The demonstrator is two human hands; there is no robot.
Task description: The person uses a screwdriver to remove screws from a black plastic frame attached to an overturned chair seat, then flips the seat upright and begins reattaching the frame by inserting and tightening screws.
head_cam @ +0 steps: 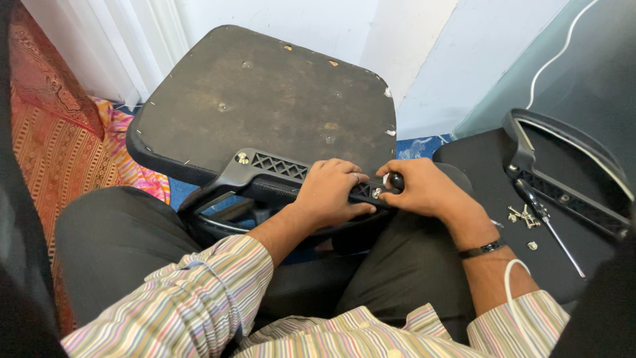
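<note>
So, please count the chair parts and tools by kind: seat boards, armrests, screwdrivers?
Seat boards: 1, the upturned seat on the lap.
Armrests: 2, one under the left hand and right hand, one lying at the right.
Screwdrivers: 1, beside loose screws.
Total: 4.

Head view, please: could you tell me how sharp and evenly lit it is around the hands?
Head view: soft, even light, no glare; left hand and right hand on the armrest bracket are sharp; the seat underside shows clearly; frame edges bend slightly and the bottom corners go dark.
</note>
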